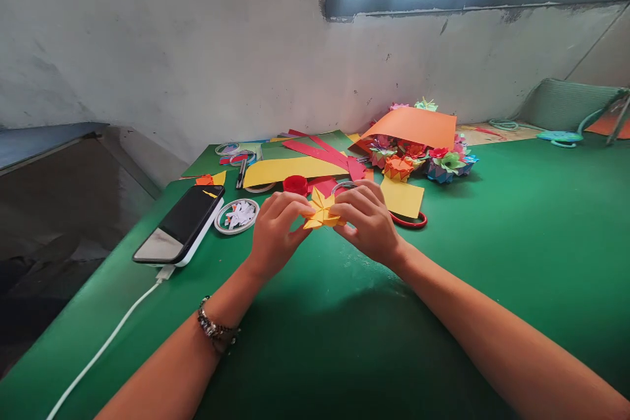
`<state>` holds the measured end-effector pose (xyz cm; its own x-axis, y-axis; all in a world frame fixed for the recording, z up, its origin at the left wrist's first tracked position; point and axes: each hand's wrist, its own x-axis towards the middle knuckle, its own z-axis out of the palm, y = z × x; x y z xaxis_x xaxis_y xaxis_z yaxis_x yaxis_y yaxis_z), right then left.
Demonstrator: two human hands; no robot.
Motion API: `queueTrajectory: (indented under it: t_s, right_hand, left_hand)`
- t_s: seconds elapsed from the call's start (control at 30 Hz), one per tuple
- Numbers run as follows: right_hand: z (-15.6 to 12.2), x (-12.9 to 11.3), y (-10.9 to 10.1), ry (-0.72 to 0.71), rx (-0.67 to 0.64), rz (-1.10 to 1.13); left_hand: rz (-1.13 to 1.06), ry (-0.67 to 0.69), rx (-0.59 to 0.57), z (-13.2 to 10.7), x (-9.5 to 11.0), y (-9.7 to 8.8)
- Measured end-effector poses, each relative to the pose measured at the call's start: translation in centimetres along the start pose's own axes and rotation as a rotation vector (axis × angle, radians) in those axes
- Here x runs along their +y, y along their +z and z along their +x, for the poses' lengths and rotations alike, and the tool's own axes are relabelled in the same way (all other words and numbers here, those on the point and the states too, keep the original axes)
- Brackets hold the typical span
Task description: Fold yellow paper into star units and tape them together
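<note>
Left hand (281,226) and right hand (369,223) each have the thumb and fingertips drawn together in a pinch, and these 2 grips hold opposite sides of a yellow folded-paper flower (322,209) over the middle of a green table (315,354). A beaded bracelet (215,328) circles the left wrist. To the left, a white cable (111,335) runs up to the near end of a black-screened phone (180,226). Between phone and left hand sits a round dish (217,226) of white paper scraps (241,213). Right of the right hand, a yellow paper square (403,197) partly covers a red loop (418,222). Farther back lie a red paper ring (295,184), a long yellow sheet (280,172) and red strips (315,152). Far right of these, colourful paper flowers (398,167) cluster beneath an orange sheet (416,126), before a grey wall (197,46).
</note>
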<state>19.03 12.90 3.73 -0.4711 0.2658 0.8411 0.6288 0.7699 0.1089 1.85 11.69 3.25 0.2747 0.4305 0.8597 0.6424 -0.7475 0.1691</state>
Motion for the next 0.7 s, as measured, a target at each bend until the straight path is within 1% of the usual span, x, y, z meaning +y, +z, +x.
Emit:
queueTrajectory:
  t_s: [0.1, 0.17, 0.27, 0.33, 0.47, 0.63, 0.7]
  right_hand:
    - [0.02, -0.08, -0.23, -0.062, 0.016, -0.05]
    - [0.02, -0.14, -0.3, -0.072, 0.014, -0.075]
    - [-0.02, -0.16, -0.31, -0.064, 0.0, -0.086]
    - [-0.06, -0.11, -0.29, -0.053, -0.003, -0.057]
    - [-0.07, -0.08, -0.25, -0.032, -0.014, 0.003]
    - [0.27, -0.56, -0.23, 0.012, 0.029, 0.119]
    - [0.39, -0.77, -0.25, 0.006, 0.019, 0.149]
  left_hand:
    - [0.123, 0.133, 0.045, 0.21, 0.0, -0.24]
    - [0.185, 0.206, 0.063, 0.32, 0.01, -0.42]
    - [0.206, 0.271, 0.039, 0.3, -0.02, -0.56]
    - [0.189, 0.262, 0.006, 0.19, -0.08, -0.57]
    - [0.119, 0.189, -0.022, 0.04, -0.16, -0.5]
    - [0.003, 0.152, -0.085, 0.11, -0.21, -0.48]
    - [-0.019, 0.132, -0.095, 0.14, -0.2, -0.43]
